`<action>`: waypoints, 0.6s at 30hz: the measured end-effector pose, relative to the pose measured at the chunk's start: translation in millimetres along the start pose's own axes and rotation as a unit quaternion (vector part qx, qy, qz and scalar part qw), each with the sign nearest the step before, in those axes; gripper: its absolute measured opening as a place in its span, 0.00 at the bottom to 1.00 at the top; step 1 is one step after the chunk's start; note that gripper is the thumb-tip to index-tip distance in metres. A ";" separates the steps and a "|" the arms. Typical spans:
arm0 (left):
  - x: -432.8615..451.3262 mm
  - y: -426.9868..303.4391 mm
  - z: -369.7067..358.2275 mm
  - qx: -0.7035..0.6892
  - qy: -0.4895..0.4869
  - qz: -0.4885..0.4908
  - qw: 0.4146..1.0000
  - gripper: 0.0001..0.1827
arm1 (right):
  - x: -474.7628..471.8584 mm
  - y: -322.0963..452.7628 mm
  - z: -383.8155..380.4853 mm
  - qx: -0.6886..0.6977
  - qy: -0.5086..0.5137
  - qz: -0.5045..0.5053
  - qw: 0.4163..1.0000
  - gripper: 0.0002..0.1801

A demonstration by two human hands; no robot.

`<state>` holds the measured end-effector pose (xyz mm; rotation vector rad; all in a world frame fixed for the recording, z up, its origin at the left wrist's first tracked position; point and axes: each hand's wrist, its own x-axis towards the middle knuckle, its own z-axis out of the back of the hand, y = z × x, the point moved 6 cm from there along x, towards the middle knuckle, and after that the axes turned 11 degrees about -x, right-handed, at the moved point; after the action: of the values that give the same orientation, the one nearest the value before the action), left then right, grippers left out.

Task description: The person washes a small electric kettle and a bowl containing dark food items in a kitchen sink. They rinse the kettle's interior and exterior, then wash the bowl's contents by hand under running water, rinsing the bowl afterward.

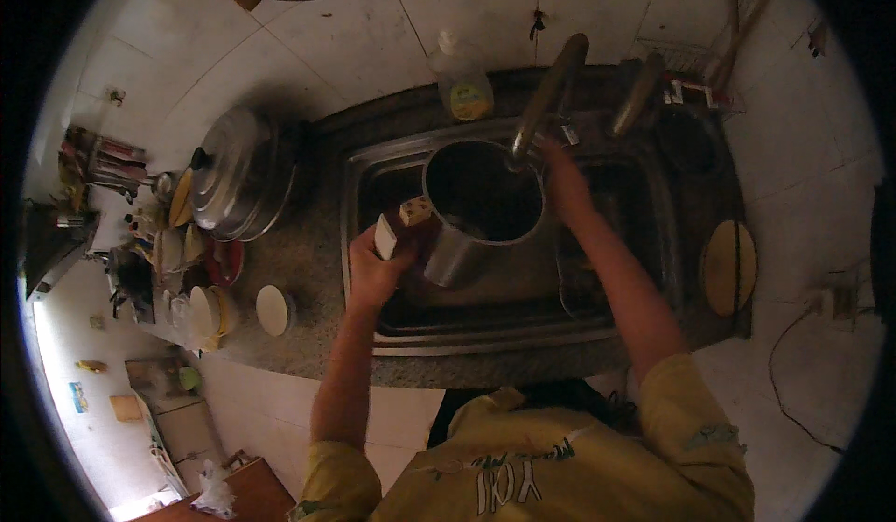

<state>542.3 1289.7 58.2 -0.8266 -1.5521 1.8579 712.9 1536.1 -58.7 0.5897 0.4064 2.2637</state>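
Note:
A deep metal pot point(458, 263) is in the sink point(434, 340), its round dark mouth facing me under the tap spout point(549, 95). My left hand point(374, 273) is left of the pot, its fingers around a flat whitish piece point(385, 237) that I cannot identify. Between that hand and the pot's rim shows a pale block with dark spots point(415, 210); what it belongs to is unclear. My right hand point(565, 182) is at the pot's right side, fingers close to the spout's end. Its grip is hidden in shadow.
A pump soap bottle point(463, 91) stands behind the sink. On the left counter are a large lidded metal pot point(241, 172) and a round white lid point(273, 310). A round wooden-coloured disc point(729, 268) lies right of the sink. A second brass-coloured pipe point(638, 95) rises behind.

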 end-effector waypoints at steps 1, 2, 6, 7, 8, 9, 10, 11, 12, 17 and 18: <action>-1.8 7.0 -3.1 -0.033 -0.022 -0.001 0.999 0.15 | -5.9 4.3 -3.8 -0.039 0.039 0.030 0.998 0.26; -2.5 11.0 -6.3 -0.049 -0.027 -0.005 0.998 0.14 | -9.1 8.0 -8.0 -0.078 0.077 0.060 0.992 0.26; -4.7 12.0 -13.6 -0.049 -0.027 0.023 0.998 0.15 | 3.3 -32.6 -35.5 0.235 0.123 -0.035 0.963 0.18; -7.8 10.5 -11.7 -0.038 -0.036 0.024 0.998 0.15 | 12.9 -18.4 -19.8 0.391 0.170 -0.136 0.894 0.16; -10.2 7.3 -10.6 -0.027 -0.042 0.024 0.998 0.15 | 17.0 -3.8 -11.7 0.530 0.208 -0.234 0.789 0.16; -7.3 8.2 -15.2 -0.014 -0.022 0.005 1.000 0.15 | 25.1 6.0 -2.9 0.467 0.217 -0.182 0.838 0.20; -3.9 13.7 -17.6 0.000 -0.005 -0.014 1.000 0.15 | 33.1 19.7 0.7 0.401 0.227 -0.126 0.879 0.23; -1.6 15.1 -20.4 0.015 0.013 -0.033 0.999 0.15 | 39.4 35.2 4.7 0.331 0.234 -0.071 0.911 0.27; -1.4 14.7 -22.0 0.004 0.003 -0.034 0.999 0.15 | 39.9 51.5 13.1 0.230 0.232 -0.061 0.943 0.28; -8.9 15.1 -22.7 -0.009 -0.043 -0.019 0.999 0.15 | 32.2 113.7 30.7 0.025 0.197 -0.034 0.980 0.34; -7.7 17.8 -23.0 0.023 -0.038 -0.030 0.999 0.15 | 31.4 118.3 23.5 0.038 0.163 -0.029 0.985 0.36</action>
<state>564.1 1295.5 38.3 -0.6900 -1.5568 1.8943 636.4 1482.5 23.8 0.2378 0.6651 2.2995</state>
